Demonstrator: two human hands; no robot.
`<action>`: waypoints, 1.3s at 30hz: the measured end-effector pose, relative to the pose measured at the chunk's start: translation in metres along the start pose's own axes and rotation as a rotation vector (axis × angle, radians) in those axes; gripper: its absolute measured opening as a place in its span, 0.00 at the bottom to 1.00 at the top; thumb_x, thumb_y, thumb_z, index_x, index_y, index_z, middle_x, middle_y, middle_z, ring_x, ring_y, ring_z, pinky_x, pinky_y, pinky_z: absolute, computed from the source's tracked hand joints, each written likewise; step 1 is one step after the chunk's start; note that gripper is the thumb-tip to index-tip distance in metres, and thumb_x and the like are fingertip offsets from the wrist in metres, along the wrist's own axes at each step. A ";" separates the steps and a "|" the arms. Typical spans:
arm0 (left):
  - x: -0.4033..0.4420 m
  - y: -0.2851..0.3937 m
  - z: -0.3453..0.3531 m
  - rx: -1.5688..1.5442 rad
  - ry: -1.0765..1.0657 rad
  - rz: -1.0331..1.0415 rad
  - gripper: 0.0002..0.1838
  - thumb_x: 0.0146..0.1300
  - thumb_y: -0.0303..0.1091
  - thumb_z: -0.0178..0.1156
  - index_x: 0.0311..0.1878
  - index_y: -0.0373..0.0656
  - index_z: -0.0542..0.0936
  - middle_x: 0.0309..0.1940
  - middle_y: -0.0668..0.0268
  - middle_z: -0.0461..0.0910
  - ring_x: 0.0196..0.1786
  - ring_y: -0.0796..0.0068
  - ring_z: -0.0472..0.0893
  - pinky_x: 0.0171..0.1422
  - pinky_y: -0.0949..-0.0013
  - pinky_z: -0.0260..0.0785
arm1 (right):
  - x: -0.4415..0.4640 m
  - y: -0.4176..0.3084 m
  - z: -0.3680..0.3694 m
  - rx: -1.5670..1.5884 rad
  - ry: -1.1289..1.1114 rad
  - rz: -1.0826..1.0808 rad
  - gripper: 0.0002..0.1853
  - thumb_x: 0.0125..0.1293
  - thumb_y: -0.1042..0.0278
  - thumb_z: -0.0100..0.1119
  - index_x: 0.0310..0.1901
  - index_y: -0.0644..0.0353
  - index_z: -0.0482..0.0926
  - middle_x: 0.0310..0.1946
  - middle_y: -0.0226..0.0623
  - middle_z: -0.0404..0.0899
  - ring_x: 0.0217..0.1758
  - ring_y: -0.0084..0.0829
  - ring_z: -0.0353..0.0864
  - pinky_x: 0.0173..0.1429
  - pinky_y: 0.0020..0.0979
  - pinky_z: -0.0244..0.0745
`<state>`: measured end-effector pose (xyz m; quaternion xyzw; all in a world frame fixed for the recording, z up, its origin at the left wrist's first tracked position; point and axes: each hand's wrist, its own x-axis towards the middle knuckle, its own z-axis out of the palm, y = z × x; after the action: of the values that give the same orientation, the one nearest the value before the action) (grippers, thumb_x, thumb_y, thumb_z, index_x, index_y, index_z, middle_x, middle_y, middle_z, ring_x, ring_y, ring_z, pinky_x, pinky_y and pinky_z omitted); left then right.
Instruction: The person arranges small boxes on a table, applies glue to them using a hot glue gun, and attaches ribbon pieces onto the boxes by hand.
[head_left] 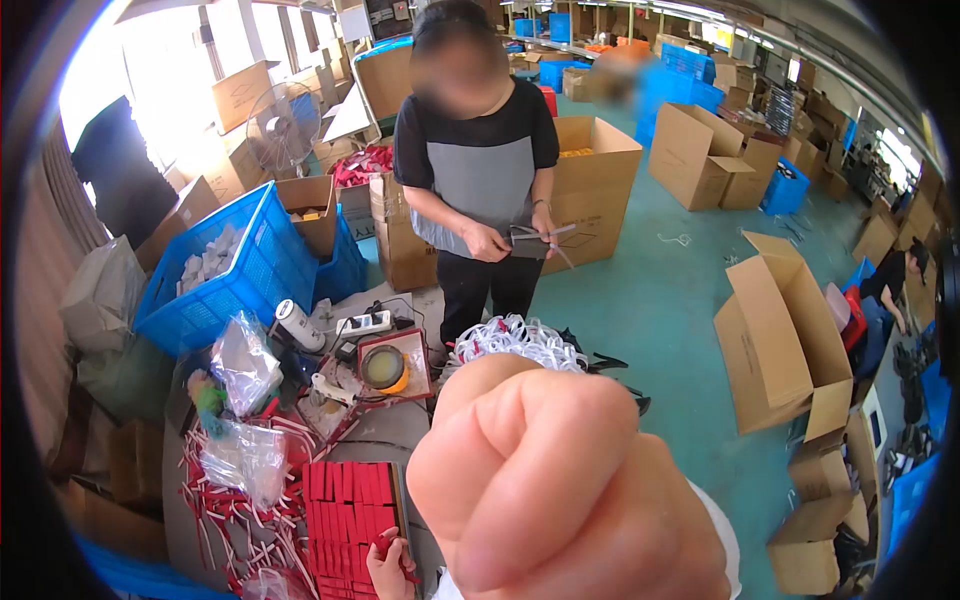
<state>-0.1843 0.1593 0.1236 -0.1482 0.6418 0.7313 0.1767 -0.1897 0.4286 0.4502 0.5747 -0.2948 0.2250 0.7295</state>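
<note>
My right hand [560,470] is very close to the camera, its fingers curled into a fist; anything inside it is hidden. Low in the view, my left hand [392,572] has its fingertips closed around a small red piece. It rests at the right edge of a block of red pieces in rows [350,510]. Left of the block lie loose red and white ribbons [225,545] and clear plastic bags [245,370]. Behind my right hand is a heap of white strips [515,335].
A co-worker [480,170] stands across the table, holding a dark flat piece with grey strips. Nearer are a tape roll [385,368], a white bottle [298,325] and a power strip [364,323]. A blue crate [225,275] stands left, open cartons [765,350] right.
</note>
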 end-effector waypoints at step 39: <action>0.063 0.006 -0.076 -1.187 0.177 -0.038 0.16 0.71 0.39 0.49 0.53 0.38 0.75 0.47 0.60 0.78 0.50 0.67 0.77 0.53 0.64 0.71 | -0.322 -0.214 0.166 0.513 -0.803 2.196 0.07 0.51 0.76 0.68 0.33 0.64 0.81 0.26 0.38 0.80 0.25 0.28 0.79 0.30 0.26 0.73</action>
<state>-0.2442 0.0875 0.0909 -0.2931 0.1333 0.9465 0.0227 -0.3089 0.2197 0.1048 0.1739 -0.7815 0.5844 -0.1324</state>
